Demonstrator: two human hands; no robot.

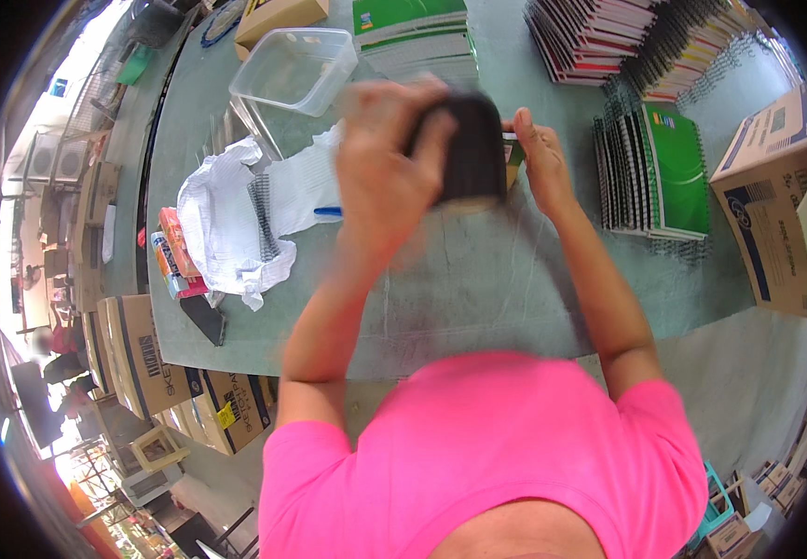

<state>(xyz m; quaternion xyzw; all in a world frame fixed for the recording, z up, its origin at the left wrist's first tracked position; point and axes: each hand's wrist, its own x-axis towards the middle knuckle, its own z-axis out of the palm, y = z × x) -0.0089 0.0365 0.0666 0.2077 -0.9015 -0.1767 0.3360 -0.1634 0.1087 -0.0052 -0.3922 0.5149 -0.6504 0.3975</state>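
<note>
In the middle of the table, my left hand [389, 154] is blurred by motion, its fingers bent against the side of a dark, rounded block-like object [471, 144] that it holds. What kind of object this is, I cannot tell through the blur. Just right of it, my right hand [545, 163] has its thumb up, at the edge of a small green and brownish thing [512, 154] mostly hidden behind the dark object. A stack of green spiral notebooks [413, 23] lies beyond my hands. To their left are crumpled white paper [226, 210] and a blue pen [327, 211].
A clear plastic tub [296, 70] stands at the far left by a cardboard box [278, 20]. Standing green spiral notebooks [674, 172] and piled notebooks [590, 37] fill the right side. A large carton [767, 205] flanks the table; more cartons [143, 354] sit at lower left.
</note>
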